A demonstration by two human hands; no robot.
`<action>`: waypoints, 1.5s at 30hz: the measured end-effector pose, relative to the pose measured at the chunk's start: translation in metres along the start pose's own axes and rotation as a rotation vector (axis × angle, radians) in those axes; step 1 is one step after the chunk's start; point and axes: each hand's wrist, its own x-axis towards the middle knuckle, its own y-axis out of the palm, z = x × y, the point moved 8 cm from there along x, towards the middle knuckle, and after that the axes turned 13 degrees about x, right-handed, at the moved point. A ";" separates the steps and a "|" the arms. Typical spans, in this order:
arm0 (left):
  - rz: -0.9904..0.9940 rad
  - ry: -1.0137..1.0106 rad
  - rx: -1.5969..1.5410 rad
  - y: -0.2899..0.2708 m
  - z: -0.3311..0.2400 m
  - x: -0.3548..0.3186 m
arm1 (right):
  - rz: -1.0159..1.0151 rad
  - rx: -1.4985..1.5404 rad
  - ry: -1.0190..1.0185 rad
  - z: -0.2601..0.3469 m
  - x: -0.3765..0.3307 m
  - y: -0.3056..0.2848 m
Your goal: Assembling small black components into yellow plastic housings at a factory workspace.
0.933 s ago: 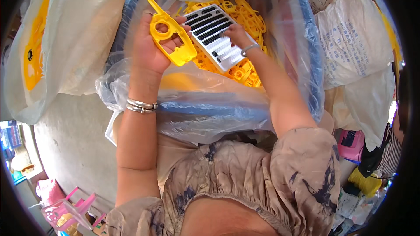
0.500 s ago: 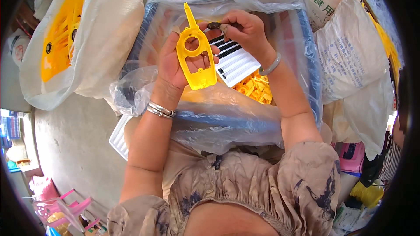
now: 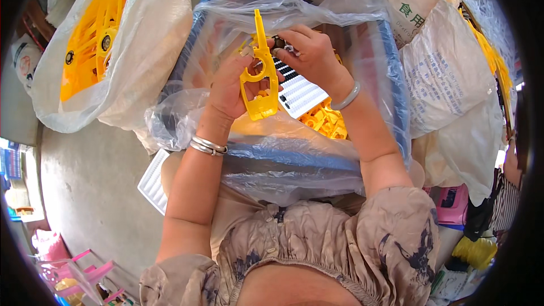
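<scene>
A yellow plastic toy walkie-talkie shell (image 3: 262, 110), with a long antenna, a round hole and a wide cut-out, stands turned partly sideways in my left hand (image 3: 228, 88). The fingers of that hand wrap round its left side and back. Close to the shell's upper right edge, my right hand (image 3: 317, 59) pinches a small dark rounded piece (image 3: 278, 42); its exact kind is unclear. Below my right hand lies a white ridged tray (image 3: 309, 95) with rows of small black parts. Loose yellow plastic parts (image 3: 327, 120) show beside and under the tray.
A blue crate (image 3: 396, 79) lined with clear plastic surrounds the work. At the left stands a white sack (image 3: 161, 39) with yellow shells (image 3: 93, 45) in it. Printed sacks (image 3: 447, 62) stand at the right. Another white tray (image 3: 152, 181) lies by my left knee.
The shell has turned from facing me to partly edge-on and shifted slightly right. My right hand has moved a little, bringing the dark piece against or near the shell's edge.
</scene>
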 end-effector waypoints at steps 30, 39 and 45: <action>-0.103 -0.158 -0.172 -0.013 0.022 0.006 | 0.172 0.003 -0.079 0.033 -0.001 0.032; -0.152 -0.086 -0.184 -0.018 0.015 0.007 | 0.170 -0.098 -0.084 0.035 -0.001 0.031; 0.011 -0.038 -0.162 -0.019 0.011 0.009 | 0.114 -0.093 -0.066 0.031 0.000 0.026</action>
